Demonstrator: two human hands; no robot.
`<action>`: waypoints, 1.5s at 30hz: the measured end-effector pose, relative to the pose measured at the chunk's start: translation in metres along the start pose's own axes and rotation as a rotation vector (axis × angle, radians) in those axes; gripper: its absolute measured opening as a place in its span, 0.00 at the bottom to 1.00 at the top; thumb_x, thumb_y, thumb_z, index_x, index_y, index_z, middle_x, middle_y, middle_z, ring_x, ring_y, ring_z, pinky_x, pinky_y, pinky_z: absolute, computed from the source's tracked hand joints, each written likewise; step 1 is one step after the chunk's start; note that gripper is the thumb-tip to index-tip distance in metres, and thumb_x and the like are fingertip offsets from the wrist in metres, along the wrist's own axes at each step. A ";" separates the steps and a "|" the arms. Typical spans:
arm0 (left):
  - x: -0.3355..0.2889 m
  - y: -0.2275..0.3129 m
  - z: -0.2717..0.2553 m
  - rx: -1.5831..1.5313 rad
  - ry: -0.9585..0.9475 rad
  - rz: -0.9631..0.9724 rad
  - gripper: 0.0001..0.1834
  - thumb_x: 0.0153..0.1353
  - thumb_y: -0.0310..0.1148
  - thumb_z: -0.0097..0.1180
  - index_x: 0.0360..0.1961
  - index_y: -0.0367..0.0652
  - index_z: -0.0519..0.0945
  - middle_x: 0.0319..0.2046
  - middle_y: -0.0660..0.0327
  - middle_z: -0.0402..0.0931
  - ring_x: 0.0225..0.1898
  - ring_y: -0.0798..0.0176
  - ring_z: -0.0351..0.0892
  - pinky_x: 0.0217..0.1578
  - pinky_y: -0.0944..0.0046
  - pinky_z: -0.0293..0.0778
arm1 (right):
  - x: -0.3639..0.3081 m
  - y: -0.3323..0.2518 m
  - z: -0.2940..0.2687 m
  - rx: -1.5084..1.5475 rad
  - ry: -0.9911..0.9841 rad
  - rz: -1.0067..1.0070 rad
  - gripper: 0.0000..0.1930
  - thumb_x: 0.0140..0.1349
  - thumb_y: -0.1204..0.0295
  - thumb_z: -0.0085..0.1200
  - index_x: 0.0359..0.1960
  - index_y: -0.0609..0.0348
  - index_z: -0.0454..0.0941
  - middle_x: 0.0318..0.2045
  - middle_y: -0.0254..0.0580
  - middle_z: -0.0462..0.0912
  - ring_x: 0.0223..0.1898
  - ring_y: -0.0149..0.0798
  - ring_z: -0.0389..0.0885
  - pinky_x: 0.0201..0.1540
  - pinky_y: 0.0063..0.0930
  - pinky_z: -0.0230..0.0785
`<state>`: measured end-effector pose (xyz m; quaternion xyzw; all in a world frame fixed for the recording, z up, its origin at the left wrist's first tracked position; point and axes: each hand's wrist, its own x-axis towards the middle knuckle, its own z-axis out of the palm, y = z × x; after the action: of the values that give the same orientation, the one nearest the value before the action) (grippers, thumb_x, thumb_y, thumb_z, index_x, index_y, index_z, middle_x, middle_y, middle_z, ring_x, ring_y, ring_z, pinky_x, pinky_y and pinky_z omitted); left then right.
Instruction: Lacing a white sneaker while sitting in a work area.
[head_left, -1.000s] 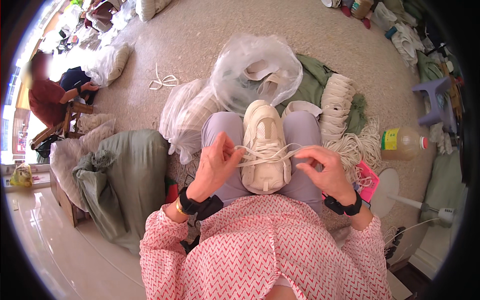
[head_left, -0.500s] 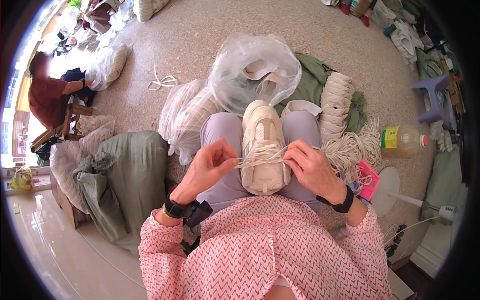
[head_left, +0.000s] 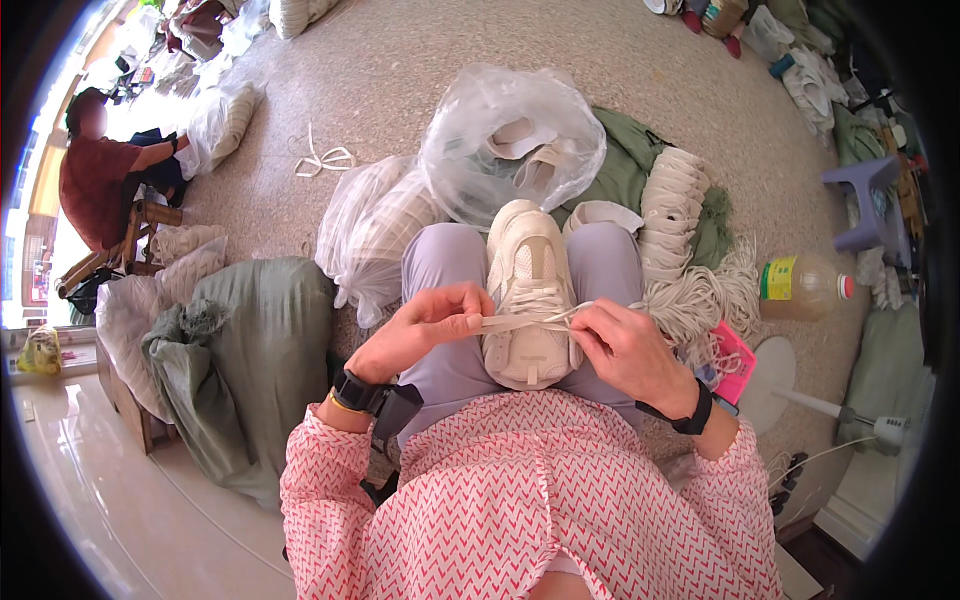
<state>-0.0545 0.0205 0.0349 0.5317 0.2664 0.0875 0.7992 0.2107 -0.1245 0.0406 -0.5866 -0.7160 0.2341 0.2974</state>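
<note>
A cream sneaker (head_left: 530,265) rests between my knees, its toe pointing away from me and its tongue toward my body. Flat cream shoelaces (head_left: 525,321) cross over the tongue and stretch sideways between my two hands. My left hand (head_left: 440,322) pinches the lace between thumb and fingertips just left of the shoe. On the other side, my right hand (head_left: 618,343) has its fingers closed on the lace by the shoe's right edge. Its fingertips partly hide the lace there.
Beyond my knees lies a clear plastic bag (head_left: 460,140) with shoe parts. Stacked shoe uppers (head_left: 670,210) and lace bundles (head_left: 700,300) lie right, near a pink basket (head_left: 738,365) and a jug (head_left: 800,280). Left are a green sack (head_left: 265,370) and a seated person (head_left: 100,185).
My left hand has shifted slightly right, closer to the shoe, and its fingers now lie flatter along the lace. The right hand has dipped a little, still gripping the lace.
</note>
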 end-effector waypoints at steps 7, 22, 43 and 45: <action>0.014 -0.018 -0.001 -0.122 -0.103 0.046 0.13 0.68 0.25 0.62 0.32 0.44 0.68 0.45 0.67 0.72 0.47 0.71 0.70 0.52 0.69 0.67 | -0.022 0.007 -0.021 -0.099 0.035 0.071 0.05 0.64 0.79 0.61 0.36 0.60 0.76 0.32 0.43 0.79 0.31 0.50 0.82 0.33 0.40 0.74; 0.028 -0.043 0.008 0.396 0.136 0.216 0.09 0.59 0.25 0.63 0.39 0.40 0.75 0.37 0.65 0.69 0.36 0.70 0.69 0.40 0.67 0.71 | -0.094 0.039 -0.057 -0.069 0.152 0.372 0.04 0.61 0.81 0.62 0.32 0.64 0.78 0.27 0.43 0.79 0.25 0.41 0.79 0.29 0.31 0.69; 0.002 -0.044 0.028 0.367 0.240 0.115 0.05 0.62 0.23 0.64 0.35 0.35 0.79 0.26 0.64 0.79 0.28 0.73 0.75 0.31 0.67 0.73 | 0.011 0.000 -0.006 0.167 -0.014 0.151 0.05 0.65 0.77 0.63 0.41 0.63 0.85 0.36 0.46 0.84 0.26 0.43 0.81 0.31 0.34 0.73; 0.001 -0.039 0.028 0.405 0.226 0.095 0.05 0.65 0.23 0.64 0.36 0.36 0.78 0.28 0.67 0.77 0.29 0.76 0.73 0.30 0.70 0.71 | 0.012 0.000 -0.013 0.186 -0.031 0.205 0.05 0.65 0.76 0.63 0.39 0.64 0.86 0.33 0.46 0.85 0.25 0.41 0.81 0.30 0.33 0.72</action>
<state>-0.0449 -0.0184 0.0077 0.6800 0.3410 0.1288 0.6361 0.2178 -0.1131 0.0516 -0.6228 -0.6322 0.3375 0.3139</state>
